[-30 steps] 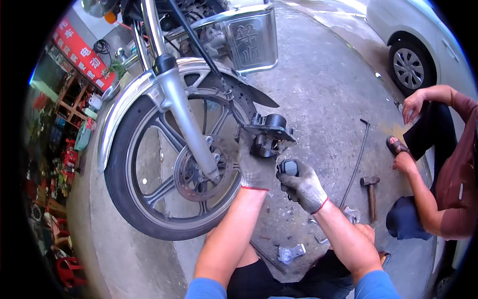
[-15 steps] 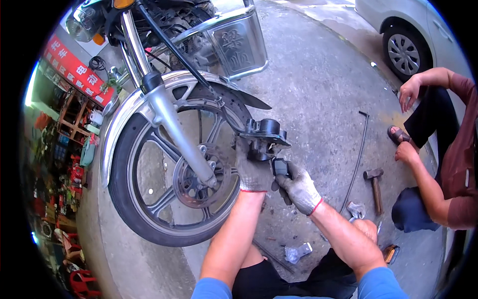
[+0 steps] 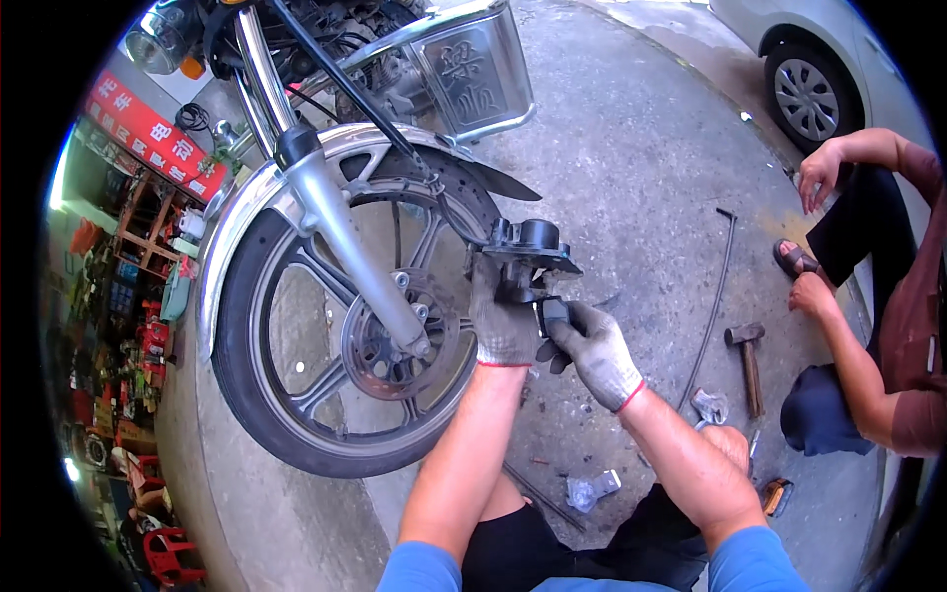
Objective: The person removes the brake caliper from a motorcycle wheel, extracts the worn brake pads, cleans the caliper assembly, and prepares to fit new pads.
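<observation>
A black brake caliper (image 3: 539, 237) is gripped from below by my gloved left hand (image 3: 500, 321), with its hose running toward the motorcycle fork. My gloved right hand (image 3: 600, 355) pinches a dark brake pad (image 3: 555, 312) between thumb and fingers. The pad sits right beneath the caliper; whether it touches or enters the caliper's slot cannot be told. Just left of my hands stands the motorcycle's front wheel (image 3: 229, 326), with a brake disc (image 3: 367, 363) at its hub and a silver fork leg (image 3: 360, 252) in front.
On the concrete at right lie a hammer (image 3: 752, 380), a thin metal rod (image 3: 712, 311) and crumpled plastic (image 3: 592, 490). A co-worker (image 3: 903, 326) squats at the right edge. Behind is a parked car (image 3: 824, 30); a cluttered shop (image 3: 123, 326) borders the far left.
My right hand has brought the brake pad up closer to the caliper's underside. The caliper has shifted slightly up and to the right, still in my left hand.
</observation>
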The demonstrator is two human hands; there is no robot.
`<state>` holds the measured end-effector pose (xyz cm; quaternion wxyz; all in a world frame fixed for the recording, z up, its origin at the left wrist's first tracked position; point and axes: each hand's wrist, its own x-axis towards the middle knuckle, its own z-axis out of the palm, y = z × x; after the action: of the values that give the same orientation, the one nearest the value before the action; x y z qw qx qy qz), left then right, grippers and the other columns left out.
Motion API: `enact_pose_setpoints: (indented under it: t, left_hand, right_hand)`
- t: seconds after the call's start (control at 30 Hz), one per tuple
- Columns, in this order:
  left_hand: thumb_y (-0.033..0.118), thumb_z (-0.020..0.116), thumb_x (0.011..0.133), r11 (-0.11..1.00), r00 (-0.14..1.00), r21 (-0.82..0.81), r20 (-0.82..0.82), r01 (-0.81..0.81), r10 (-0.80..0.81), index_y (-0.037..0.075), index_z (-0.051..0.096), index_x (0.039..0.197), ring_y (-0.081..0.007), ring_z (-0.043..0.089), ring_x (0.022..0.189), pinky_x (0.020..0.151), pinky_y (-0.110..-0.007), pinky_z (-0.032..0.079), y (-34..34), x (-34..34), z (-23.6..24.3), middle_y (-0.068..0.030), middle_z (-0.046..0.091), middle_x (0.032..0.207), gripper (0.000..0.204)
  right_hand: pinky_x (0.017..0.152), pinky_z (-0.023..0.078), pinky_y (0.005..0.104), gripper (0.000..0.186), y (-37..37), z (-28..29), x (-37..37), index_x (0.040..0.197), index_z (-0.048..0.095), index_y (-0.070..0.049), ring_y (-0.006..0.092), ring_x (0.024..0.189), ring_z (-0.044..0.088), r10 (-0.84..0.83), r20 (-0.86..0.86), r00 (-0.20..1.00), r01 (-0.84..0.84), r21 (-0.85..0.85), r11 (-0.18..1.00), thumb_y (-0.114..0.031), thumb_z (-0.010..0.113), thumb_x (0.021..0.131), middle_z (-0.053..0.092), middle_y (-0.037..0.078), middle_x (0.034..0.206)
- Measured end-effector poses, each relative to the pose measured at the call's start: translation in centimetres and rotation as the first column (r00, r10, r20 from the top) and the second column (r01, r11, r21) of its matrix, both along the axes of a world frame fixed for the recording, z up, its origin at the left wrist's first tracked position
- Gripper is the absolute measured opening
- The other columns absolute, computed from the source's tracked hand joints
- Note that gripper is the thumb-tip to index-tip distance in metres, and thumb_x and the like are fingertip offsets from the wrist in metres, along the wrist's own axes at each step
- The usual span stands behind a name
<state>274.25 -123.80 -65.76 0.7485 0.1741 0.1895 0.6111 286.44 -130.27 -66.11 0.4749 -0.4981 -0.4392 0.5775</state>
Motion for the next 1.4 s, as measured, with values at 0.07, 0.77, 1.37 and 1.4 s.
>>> enact_pose_setpoints:
  t: [0.07,0.77,1.37,1.4]
  left_hand:
    - [0.055,0.058,0.09,0.999,1.0,0.044,-0.022,0.006,-0.005,0.008,0.053,0.131,-0.0331,0.058,0.113,0.098,-0.05,0.047,0.2,-0.3,-0.3,-0.0143,0.061,0.125,0.063]
    - [0.046,0.059,0.093,0.989,0.983,0.119,-0.149,-0.088,0.105,0.012,0.052,0.132,-0.024,0.058,0.109,0.094,-0.041,0.045,0.3,0.4,-0.3,-0.0067,0.063,0.121,0.053]
    - [0.05,0.061,0.09,0.996,0.994,0.087,-0.105,-0.032,0.042,0.011,0.055,0.13,-0.0249,0.057,0.108,0.096,-0.044,0.045,0.1,0.4,0.3,-0.0071,0.063,0.12,0.057]
    - [0.05,0.061,0.09,0.996,0.994,0.088,-0.106,-0.031,0.04,0.011,0.055,0.13,-0.0249,0.057,0.108,0.096,-0.044,0.045,0.2,0.4,0.1,-0.0071,0.063,0.12,0.057]
  right_hand:
    - [0.058,0.051,0.0271,0.024,0.0,0.3,0.1,0.107,0.06,0.005,0.0131,0.066,0.063,0.02,-0.074,0.997,-0.024,-0.044,0.999,-0.015,0.056,0.094,0.067,0.011,0.081]
    - [0.066,0.056,0.0295,0.031,1.0,0.5,1.5,0.115,0.058,0.009,0.0212,0.079,0.069,0.054,-0.385,0.921,-0.143,-0.207,0.968,-0.014,0.057,0.094,0.067,0.015,0.097]
    - [0.067,0.056,0.0283,0.017,-0.2,-4.7,-2.0,0.112,0.053,0.004,0.0153,0.082,0.066,-0.162,-0.077,0.984,0.171,0.123,0.978,-0.001,0.05,0.095,0.063,0.01,0.099]
    - [0.07,0.056,0.0291,0.016,-0.4,-4.6,-2.1,0.11,0.053,0.004,0.0153,0.083,0.065,-0.176,-0.072,0.982,0.184,0.109,0.977,-0.001,0.05,0.095,0.063,0.01,0.098]
